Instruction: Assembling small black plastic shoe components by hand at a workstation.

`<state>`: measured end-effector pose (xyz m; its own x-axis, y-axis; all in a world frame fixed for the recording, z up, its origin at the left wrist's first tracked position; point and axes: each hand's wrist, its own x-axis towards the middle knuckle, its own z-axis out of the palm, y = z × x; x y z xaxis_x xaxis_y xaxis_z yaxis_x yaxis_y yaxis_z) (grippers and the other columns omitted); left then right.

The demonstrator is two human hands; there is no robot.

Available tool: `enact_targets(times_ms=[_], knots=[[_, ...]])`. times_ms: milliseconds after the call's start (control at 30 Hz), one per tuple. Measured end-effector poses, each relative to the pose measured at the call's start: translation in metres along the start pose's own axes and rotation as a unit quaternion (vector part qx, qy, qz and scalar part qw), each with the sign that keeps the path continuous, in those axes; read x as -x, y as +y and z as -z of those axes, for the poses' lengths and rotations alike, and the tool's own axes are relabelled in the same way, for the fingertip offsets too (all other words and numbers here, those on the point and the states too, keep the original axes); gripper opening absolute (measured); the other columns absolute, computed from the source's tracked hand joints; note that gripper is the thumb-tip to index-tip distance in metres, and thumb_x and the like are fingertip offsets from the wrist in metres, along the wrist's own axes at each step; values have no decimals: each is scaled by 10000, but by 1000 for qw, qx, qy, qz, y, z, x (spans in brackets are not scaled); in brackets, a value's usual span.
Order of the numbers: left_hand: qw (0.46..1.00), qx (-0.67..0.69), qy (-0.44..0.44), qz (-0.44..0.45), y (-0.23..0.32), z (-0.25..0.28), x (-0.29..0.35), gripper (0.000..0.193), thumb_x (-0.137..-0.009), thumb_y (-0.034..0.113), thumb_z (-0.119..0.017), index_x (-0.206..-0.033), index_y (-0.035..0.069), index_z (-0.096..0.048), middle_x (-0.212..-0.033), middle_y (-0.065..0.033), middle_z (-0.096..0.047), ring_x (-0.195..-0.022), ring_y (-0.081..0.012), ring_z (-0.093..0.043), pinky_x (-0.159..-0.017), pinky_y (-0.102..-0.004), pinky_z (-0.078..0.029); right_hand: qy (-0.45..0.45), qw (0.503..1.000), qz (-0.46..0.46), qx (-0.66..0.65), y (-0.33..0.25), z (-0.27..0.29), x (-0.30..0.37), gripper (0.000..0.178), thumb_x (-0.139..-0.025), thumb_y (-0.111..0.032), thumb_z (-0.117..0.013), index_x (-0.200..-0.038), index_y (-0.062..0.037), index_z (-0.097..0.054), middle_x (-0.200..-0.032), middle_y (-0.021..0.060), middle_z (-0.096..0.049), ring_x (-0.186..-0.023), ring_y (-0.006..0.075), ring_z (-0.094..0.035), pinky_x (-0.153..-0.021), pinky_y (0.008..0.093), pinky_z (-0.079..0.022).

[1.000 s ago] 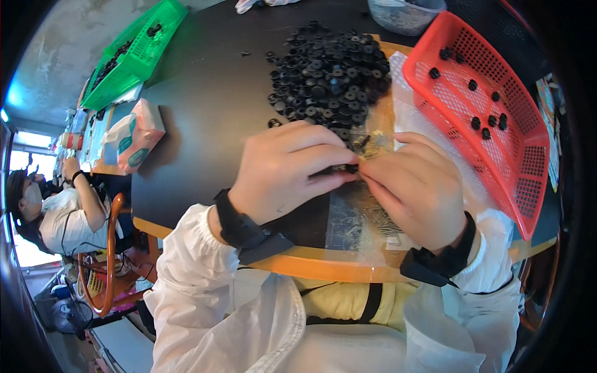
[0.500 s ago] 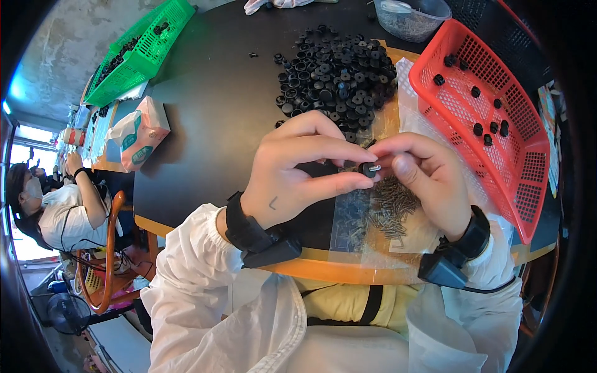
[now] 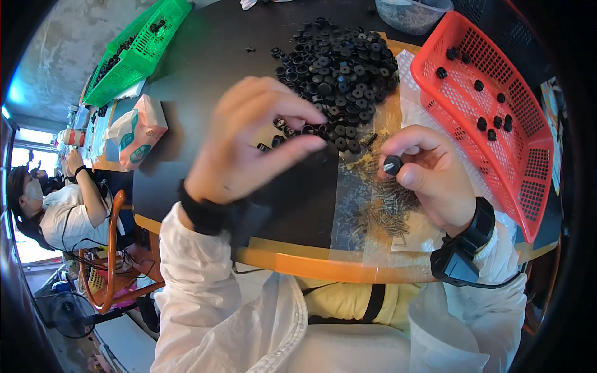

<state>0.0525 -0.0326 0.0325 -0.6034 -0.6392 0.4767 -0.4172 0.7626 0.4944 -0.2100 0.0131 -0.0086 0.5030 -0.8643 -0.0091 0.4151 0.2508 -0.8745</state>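
Between the thumb and fingers of my right hand [image 3: 432, 177] is a small round black knob [image 3: 392, 165] with a shiny metal screw or pin at its centre. My left hand [image 3: 245, 140], slightly blurred, hovers at the near-left side of a big heap of round black plastic caps [image 3: 342, 78]. Its thumb and forefinger are apart, and only caps lying on the table show beyond the gap. A pile of small metal screws [image 3: 388, 211] lies on clear plastic sheeting just below my right hand.
On the right stands a red perforated basket [image 3: 528, 155] with several black knobs inside. A clear tub [image 3: 413, 15] is at the back. To the left are a tissue pack [image 3: 142, 133], a green basket [image 3: 134, 68] and another seated person [image 3: 74, 211]. The dark table's wooden edge [image 3: 323, 264] curves before me.
My left hand has let go of the black knob and moved left, its thumb and fingers spreading. The knob stays in my right hand, which has shifted slightly right.
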Motion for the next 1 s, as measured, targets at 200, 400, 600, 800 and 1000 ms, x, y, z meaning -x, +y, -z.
enact_targets(times_ms=[200,400,600,800,1000], knots=[[941,81,-139,299,-27,45,42,539,-618,137,-899,-986,42,-517,-664,29,-495,-584,-44,-411,-540,-197,-356,-18,998,44,47,-1,0,-1,264,-849,-23,-705,-1108,-16,-650,-1057,44,-653,-970,108,-619,-871,263,-507],[950,-11,-109,291,-15,24,53,629,-584,229,-912,-1059,46,-542,-664,3,-519,-585,-84,-470,-567,-217,-408,-32,998,-6,51,-4,-4,2,262,-839,-39,-724,-1089,-6,-656,-1056,55,-657,-975,121,-623,-877,270,-508],[967,-26,-73,242,-6,-7,41,557,-608,171,-903,-1039,35,-577,-689,10,-521,-597,-66,-457,-558,-215,-408,-34,998,9,57,-3,-6,1,239,-842,-43,-722,-1072,-5,-665,-1046,59,-660,-972,123,-627,-883,272,-508],[977,-11,-40,209,1,-26,31,466,-672,102,-861,-1059,40,-608,-710,5,-526,-600,-66,-460,-560,-215,-413,-47,997,-18,61,-6,-10,2,231,-845,-59,-726,-1063,-8,-669,-1024,45,-654,-957,116,-625,-882,274,-508],[983,-12,-34,181,3,-32,23,391,-716,37,-808,-1073,53,-651,-782,-18,-557,-613,-86,-491,-570,-233,-424,-19,997,18,71,-2,-10,3,222,-853,-71,-723,-1060,-13,-670,-1004,22,-643,-939,95,-613,-870,262,-508]])
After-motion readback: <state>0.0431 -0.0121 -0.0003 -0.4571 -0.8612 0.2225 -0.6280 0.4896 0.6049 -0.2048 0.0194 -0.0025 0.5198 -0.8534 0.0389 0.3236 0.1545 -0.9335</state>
